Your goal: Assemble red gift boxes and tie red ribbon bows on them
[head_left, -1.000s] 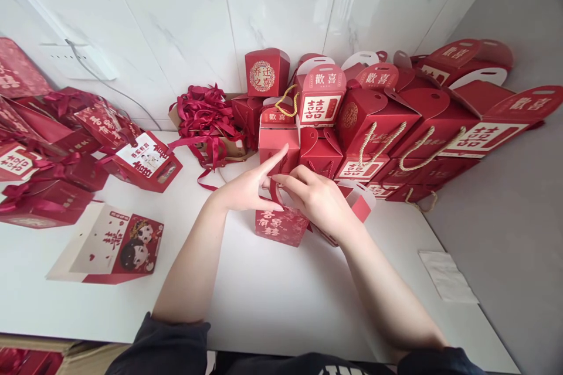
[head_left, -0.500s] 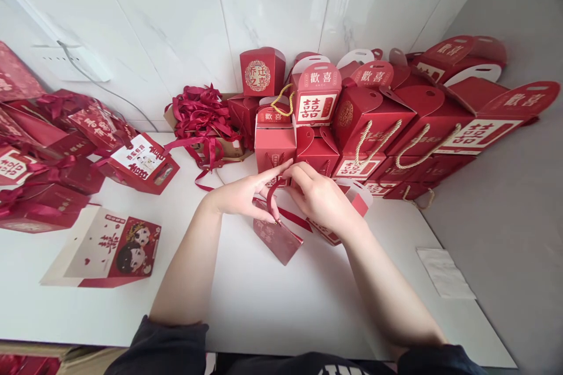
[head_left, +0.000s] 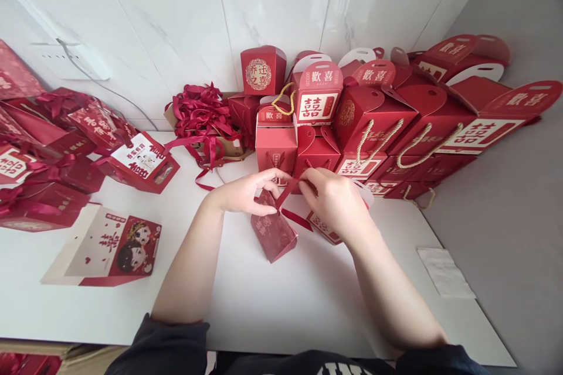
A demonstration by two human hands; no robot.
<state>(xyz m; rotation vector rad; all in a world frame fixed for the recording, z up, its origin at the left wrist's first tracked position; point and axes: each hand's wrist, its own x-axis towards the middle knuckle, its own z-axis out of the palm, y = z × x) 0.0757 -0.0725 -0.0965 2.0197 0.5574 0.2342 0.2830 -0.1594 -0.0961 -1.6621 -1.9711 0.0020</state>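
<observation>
A small dark red gift box (head_left: 273, 237) tilts on the white table in front of me, with a red ribbon (head_left: 288, 192) rising from its top. My left hand (head_left: 248, 193) curves around the ribbon from the left. Its thumb touches the top of the box, and its index fingertip meets the ribbon near the right fingers. Pinched in my right hand (head_left: 332, 196) is the upper part of the ribbon, drawn up and to the right. A loose ribbon end (head_left: 297, 220) lies beyond the box. Under my right hand another red box (head_left: 324, 227) is partly hidden.
Stacked red gift boxes (head_left: 373, 114) with rope handles line the wall. A carton of ribbons (head_left: 200, 111) stands behind my left hand. Ribboned boxes (head_left: 48, 181) crowd the left, near an unclosed printed box (head_left: 105, 246). A white tissue (head_left: 445, 272) lies at right.
The ribbon loop has been drawn out toward the right. My right hand has shifted slightly right and the small box has turned, showing more of its side. My left thumb has risen a little.
</observation>
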